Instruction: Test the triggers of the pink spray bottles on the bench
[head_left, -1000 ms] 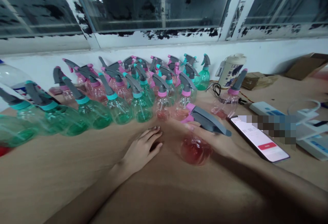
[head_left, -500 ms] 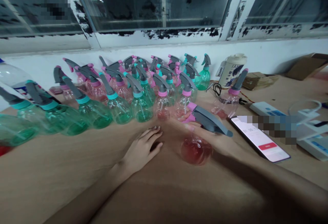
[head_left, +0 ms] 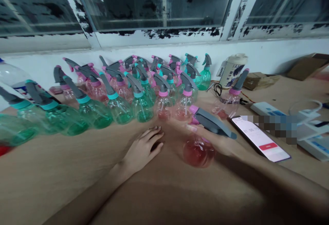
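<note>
Right hand [head_left: 218, 142] wrapped round the neck of a pink spray bottle [head_left: 198, 151] near the phone [head_left: 259, 137], steadying it upright; left hand [head_left: 141, 151] flat, fingers loosely apart, bracing on the table [head_left: 64, 170].

Two bare forearms enter from the bottom edge of the head-camera view, with no sleeves, gloves, watch or bracelets visible on them. The left hand [head_left: 142, 149] is slim with long fingers, and its fingernails look dark, as if painted. The right hand [head_left: 218, 142] is also bare; one fingertip shows a longish nail. No rings can be made out on either hand.
</note>
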`<move>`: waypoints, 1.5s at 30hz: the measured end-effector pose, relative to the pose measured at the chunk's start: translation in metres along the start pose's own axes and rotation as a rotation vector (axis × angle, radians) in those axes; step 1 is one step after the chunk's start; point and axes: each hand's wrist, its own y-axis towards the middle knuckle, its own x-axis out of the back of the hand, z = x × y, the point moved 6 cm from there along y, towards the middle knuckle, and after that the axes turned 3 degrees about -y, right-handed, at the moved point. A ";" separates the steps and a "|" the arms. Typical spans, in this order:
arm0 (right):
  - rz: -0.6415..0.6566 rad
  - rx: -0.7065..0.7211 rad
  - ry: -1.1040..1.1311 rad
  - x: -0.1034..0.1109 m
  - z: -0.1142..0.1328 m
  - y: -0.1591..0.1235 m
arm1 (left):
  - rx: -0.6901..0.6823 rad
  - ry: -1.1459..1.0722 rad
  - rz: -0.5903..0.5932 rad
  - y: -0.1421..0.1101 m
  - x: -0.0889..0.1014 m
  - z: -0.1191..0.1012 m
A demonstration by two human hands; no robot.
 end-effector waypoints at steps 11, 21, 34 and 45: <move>-0.058 -0.093 0.077 0.000 -0.011 -0.004 | 0.017 0.008 0.025 0.000 0.001 -0.001; -0.036 -0.076 0.041 -0.001 -0.006 -0.002 | 0.004 0.007 0.017 0.000 0.001 -0.002; -0.074 0.031 -0.169 0.007 0.008 0.000 | 0.004 0.005 0.012 0.001 0.001 -0.001; -0.074 -0.035 0.007 0.002 0.008 -0.003 | 0.005 0.002 0.014 0.000 0.000 0.000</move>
